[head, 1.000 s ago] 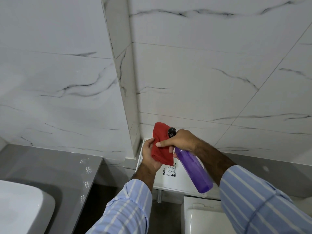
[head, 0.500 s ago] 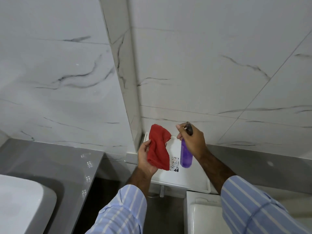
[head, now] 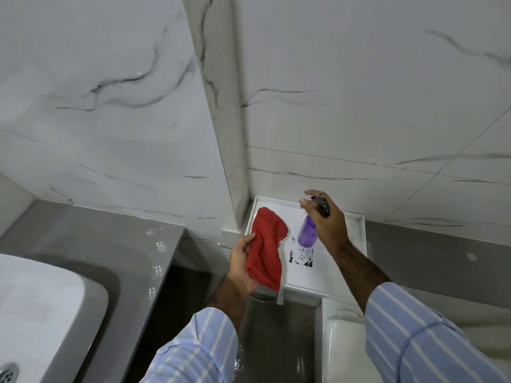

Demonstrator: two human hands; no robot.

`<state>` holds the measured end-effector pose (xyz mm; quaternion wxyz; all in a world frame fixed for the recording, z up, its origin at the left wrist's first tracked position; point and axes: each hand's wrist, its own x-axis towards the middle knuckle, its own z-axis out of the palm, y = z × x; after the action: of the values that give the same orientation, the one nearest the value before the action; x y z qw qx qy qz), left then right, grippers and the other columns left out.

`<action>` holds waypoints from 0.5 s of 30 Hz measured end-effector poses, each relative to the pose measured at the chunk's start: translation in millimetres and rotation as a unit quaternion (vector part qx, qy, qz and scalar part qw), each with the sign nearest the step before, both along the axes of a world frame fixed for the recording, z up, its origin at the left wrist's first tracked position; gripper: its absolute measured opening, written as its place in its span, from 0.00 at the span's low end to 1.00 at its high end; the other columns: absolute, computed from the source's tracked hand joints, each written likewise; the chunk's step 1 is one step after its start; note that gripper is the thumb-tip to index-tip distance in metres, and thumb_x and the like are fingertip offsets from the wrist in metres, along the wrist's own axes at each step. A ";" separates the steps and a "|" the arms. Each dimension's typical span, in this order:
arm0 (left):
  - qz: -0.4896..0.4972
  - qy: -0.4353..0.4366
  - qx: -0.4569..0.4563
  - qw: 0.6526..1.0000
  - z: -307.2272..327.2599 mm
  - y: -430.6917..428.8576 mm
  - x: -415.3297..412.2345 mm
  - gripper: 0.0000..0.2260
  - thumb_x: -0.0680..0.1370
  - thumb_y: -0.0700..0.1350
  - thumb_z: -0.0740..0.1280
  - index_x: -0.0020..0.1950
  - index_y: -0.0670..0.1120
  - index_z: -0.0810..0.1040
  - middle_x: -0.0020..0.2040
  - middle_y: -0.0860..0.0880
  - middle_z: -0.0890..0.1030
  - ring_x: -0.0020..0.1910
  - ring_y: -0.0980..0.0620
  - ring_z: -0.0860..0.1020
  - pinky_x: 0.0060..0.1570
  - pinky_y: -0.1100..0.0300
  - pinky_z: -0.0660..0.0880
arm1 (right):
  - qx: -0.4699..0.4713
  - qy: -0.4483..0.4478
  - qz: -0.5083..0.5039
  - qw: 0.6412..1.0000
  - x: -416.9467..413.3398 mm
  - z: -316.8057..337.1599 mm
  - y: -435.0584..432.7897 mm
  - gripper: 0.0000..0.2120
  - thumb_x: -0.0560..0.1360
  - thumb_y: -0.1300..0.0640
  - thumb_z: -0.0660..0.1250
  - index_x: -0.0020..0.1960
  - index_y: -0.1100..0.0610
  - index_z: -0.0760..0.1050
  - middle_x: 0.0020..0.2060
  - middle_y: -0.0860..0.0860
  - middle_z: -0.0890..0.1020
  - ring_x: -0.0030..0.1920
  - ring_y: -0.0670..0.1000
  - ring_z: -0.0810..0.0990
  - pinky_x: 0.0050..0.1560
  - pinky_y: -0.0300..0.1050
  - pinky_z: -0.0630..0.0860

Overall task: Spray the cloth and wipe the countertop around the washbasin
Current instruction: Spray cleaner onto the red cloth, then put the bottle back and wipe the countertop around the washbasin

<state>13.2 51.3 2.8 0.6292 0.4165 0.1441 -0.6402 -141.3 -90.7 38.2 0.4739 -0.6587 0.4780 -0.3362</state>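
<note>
My left hand [head: 242,265] holds a crumpled red cloth [head: 266,250] upright in front of the white tray [head: 356,219]. My right hand [head: 327,222] grips the top of a purple spray bottle [head: 307,234] with a black nozzle; the bottle stands upright with its base on or just above the tray, and two fingers stick out. The grey countertop [head: 110,239] and the white washbasin [head: 41,308] lie at the lower left, apart from both hands.
Marble-patterned wall tiles rise behind, with a jutting corner column [head: 221,120]. A white toilet cistern [head: 343,341] sits at the lower right below the tray. A grey ledge [head: 442,252] runs along the right wall. Water droplets dot the countertop's right edge.
My right hand swung the bottle from tilted against the cloth to upright over the tray, moving right and away from the cloth. The left hand kept hold of the cloth.
</note>
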 end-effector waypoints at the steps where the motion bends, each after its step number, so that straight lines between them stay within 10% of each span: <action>1: 0.003 -0.001 0.002 1.000 1.4 0.6 -0.6 0.15 0.79 0.46 0.65 0.50 0.37 0.86 0.47 0.36 0.84 0.46 0.39 0.82 0.52 0.49 0.78 | 0.017 0.009 0.008 1.000 -2.2 -0.3 -0.3 0.26 0.74 0.48 0.78 0.70 0.49 0.75 0.57 0.50 0.86 0.60 0.49 0.84 0.67 0.47 0.78; 5: -0.003 -0.002 -0.015 1.000 8.7 4.2 -1.8 0.14 0.78 0.46 0.68 0.49 0.37 0.88 0.48 0.36 0.84 0.46 0.40 0.82 0.51 0.50 0.79 | 0.087 0.037 -0.035 0.995 -29.9 -1.1 22.6 0.58 0.61 0.43 0.84 0.83 0.46 0.56 0.71 0.45 0.71 0.70 0.46 0.71 0.71 0.46 0.67; 10: -0.044 0.007 -0.042 0.998 21.7 9.6 -12.0 0.14 0.77 0.45 0.73 0.58 0.37 0.86 0.51 0.37 0.85 0.48 0.43 0.83 0.54 0.50 0.81 | 0.123 -0.017 -0.147 0.981 -53.6 -7.5 104.2 0.27 0.70 0.33 0.75 0.52 0.57 0.81 0.43 0.54 0.87 0.40 0.43 0.84 0.53 0.59 0.84; 15: -0.069 -0.005 -0.039 0.997 34.1 23.3 -23.9 0.15 0.80 0.46 0.69 0.60 0.36 0.83 0.47 0.38 0.85 0.44 0.42 0.85 0.49 0.50 0.83 | 0.440 -0.136 0.043 0.887 2.6 3.8 129.6 0.21 0.77 0.42 0.75 0.63 0.54 0.83 0.57 0.56 0.89 0.58 0.57 0.88 0.63 0.63 0.82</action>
<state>-10.7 74.6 37.0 0.6002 0.4041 0.0866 -0.6848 -138.8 38.9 42.0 0.7892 -0.3510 0.4789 -0.1569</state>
